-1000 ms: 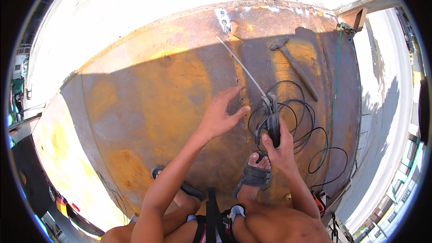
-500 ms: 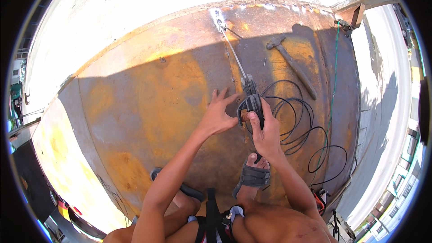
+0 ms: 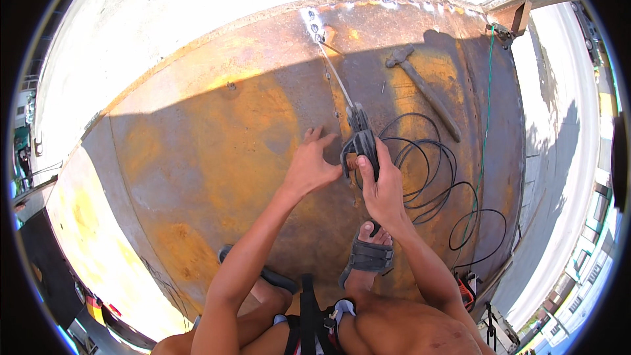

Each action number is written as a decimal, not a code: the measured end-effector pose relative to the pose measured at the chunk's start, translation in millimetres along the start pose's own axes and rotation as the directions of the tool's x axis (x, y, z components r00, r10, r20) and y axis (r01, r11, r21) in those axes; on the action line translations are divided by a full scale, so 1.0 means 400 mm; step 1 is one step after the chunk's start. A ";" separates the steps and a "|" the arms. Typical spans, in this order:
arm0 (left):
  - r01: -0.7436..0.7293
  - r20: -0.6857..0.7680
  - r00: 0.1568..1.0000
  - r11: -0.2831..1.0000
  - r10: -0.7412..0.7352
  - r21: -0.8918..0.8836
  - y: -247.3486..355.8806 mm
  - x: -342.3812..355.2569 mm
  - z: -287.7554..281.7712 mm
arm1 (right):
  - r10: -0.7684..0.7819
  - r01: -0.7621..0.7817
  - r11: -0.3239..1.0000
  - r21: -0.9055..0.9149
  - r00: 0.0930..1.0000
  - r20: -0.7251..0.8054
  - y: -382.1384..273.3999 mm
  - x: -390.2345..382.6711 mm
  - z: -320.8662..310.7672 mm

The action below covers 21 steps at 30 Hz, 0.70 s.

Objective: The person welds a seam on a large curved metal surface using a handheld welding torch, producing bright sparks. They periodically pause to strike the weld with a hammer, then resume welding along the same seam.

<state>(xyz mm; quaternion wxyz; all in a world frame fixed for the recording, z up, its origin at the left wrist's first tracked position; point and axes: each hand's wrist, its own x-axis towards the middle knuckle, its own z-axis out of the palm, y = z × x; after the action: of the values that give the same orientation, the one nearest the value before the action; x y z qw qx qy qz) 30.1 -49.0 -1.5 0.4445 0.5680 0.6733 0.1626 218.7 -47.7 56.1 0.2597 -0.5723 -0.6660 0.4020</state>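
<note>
rusty steel plate (image 3: pixel 197 158) lay under us in hard sun. our right hand (image 3: pixel 384 190) was clamped around a black welding holder (image 3: pixel 361 144), its thin rod (image 3: pixel 335 72) aimed at the far seam. our left hand (image 3: pixel 309 167) rested open beside it, apparently steadying.

Rust-orange steel plate (image 3: pixel 197 158), black cable (image 3: pixel 427 184), green cord (image 3: pixel 488 92).

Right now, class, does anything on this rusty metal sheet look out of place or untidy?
Yes. The black cable lies in loose tangled loops right beside the right hand and the sandalled foot. A hammer lies loose on the rusty sheet.
</note>
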 end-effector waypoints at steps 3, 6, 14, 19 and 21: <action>0.004 -0.006 1.000 1.000 -0.004 0.008 0.007 0.002 -0.004 | 0.015 -0.015 1.000 0.014 1.000 0.008 -0.002 0.004 -0.001; 0.003 -0.010 1.000 1.000 -0.003 0.013 0.010 0.001 -0.007 | 0.024 -0.025 0.999 0.030 1.000 0.008 0.005 0.005 0.002; 0.009 -0.017 1.000 1.000 -0.009 -0.009 0.018 0.001 -0.011 | 0.014 -0.017 0.997 0.074 0.999 0.029 -0.010 0.007 -0.007; 0.015 -0.003 1.000 0.999 -0.015 -0.050 0.021 0.000 -0.010 | 0.053 -0.055 0.997 0.051 0.997 0.047 -0.015 0.008 -0.012; 0.012 -0.003 1.000 0.998 -0.013 -0.058 0.022 0.000 -0.012 | 0.071 -0.073 0.997 0.034 0.996 0.056 -0.009 0.006 -0.012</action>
<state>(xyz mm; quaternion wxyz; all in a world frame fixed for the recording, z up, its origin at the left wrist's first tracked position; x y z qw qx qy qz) 31.8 -45.1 7.4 0.4608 0.5502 0.6726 0.1804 220.0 -44.5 61.2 0.2371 -0.5800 -0.6442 0.4386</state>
